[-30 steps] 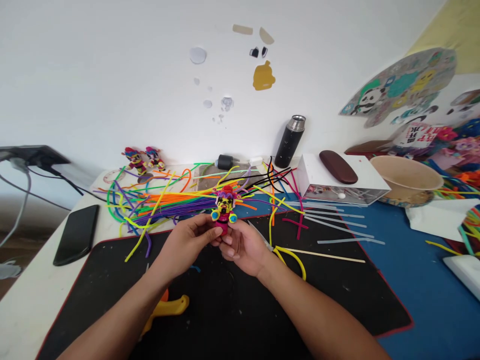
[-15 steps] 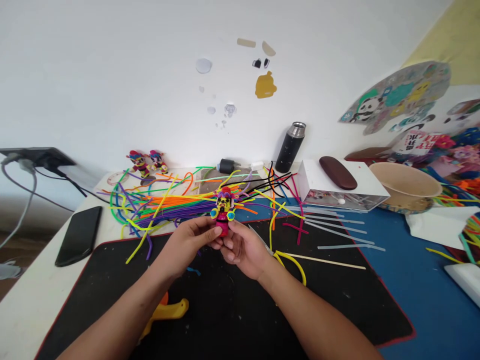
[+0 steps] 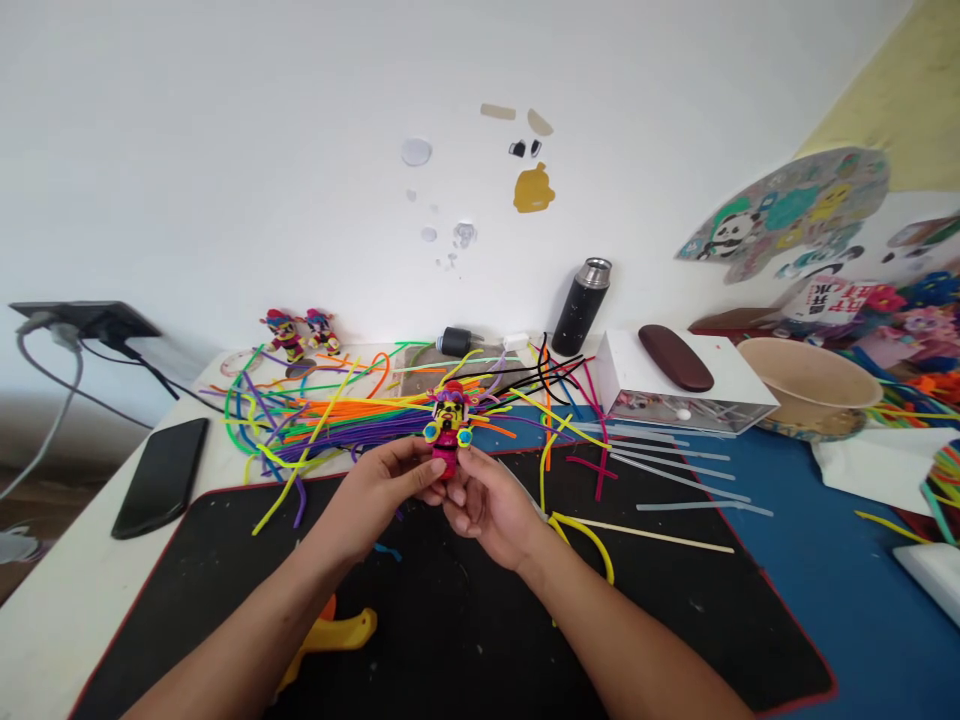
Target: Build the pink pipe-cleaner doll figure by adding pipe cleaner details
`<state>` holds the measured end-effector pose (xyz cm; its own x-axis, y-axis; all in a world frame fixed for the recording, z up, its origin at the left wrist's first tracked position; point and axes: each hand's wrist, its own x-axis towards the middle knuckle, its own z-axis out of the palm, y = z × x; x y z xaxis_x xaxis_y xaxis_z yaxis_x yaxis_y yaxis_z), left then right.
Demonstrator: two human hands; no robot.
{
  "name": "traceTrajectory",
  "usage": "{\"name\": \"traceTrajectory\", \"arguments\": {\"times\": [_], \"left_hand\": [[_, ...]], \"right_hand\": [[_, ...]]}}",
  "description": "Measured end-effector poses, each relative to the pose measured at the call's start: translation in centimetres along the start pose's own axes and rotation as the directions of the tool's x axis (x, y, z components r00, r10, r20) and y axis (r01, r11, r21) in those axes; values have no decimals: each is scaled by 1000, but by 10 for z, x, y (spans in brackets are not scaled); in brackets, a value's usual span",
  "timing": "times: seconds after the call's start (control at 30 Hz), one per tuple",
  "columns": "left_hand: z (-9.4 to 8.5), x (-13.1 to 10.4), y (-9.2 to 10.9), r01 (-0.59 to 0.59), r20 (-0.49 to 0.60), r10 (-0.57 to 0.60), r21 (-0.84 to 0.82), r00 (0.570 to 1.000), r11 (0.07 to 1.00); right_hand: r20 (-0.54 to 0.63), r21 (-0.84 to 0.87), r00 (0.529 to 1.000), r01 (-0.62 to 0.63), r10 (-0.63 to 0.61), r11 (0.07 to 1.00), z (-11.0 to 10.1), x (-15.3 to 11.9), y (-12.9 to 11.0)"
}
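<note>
Both hands hold one small figurine [image 3: 448, 425], upright over the black mat [image 3: 480, 640]. It has a red and purple headdress, a yellow and black face, blue-tipped arms and a magenta body. My left hand [image 3: 394, 485] pinches the lower body from the left, thumb in front. From the right, my right hand [image 3: 491, 500] grips the same lower part, its fingers curled beneath. The figurine's base is partly hidden by the fingers. Behind it lies a heap of coloured pipe cleaners [image 3: 322, 425]. A yellow-handled tool [image 3: 337, 632] rests under my left forearm, partly covered.
Two similar figurines [image 3: 283, 335] stand by the wall. A phone [image 3: 161, 478] lies at the left. Toward the right are a black flask [image 3: 581, 308], a white box [image 3: 615, 375] bearing a glasses case [image 3: 675, 358], a bowl [image 3: 806, 365], clear sticks [image 3: 705, 507] and a wooden stick [image 3: 660, 535].
The camera view has tilted up slightly, so the wall and table things sit a little lower. Both hands keep their grip on the figurine, which is nearly unmoved.
</note>
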<state>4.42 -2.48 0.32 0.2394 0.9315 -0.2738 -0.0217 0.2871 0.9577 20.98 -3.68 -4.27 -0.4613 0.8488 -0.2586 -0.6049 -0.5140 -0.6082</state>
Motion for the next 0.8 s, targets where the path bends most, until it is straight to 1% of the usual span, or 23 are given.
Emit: {"name": "traceTrajectory", "arguments": {"times": [0.27,0.53,0.63,0.7,0.77,0.8], "left_hand": [[0,0,-3,-70,1,70,100,998,993],[7,-5,-4,-134,8,136,215,991,967],[6,-5,-2,-128,26,125,193,992,973],[2,-5,1,-100,26,97,154,995,983],[-4,-5,5,-48,-11,49,66,999,997],[-7,-5,7,-20,-40,19,-9,999,1000]], "right_hand": [[-39,-42,998,46,-47,998,1,0,5],[-89,-49,992,83,-87,995,1,1,9],[-79,-55,992,91,-95,994,1,0,9],[-56,-66,994,87,-91,994,1,-1,8],[-34,-79,996,81,-84,994,2,-2,5],[-28,-86,996,82,-84,993,2,-3,4]]}}
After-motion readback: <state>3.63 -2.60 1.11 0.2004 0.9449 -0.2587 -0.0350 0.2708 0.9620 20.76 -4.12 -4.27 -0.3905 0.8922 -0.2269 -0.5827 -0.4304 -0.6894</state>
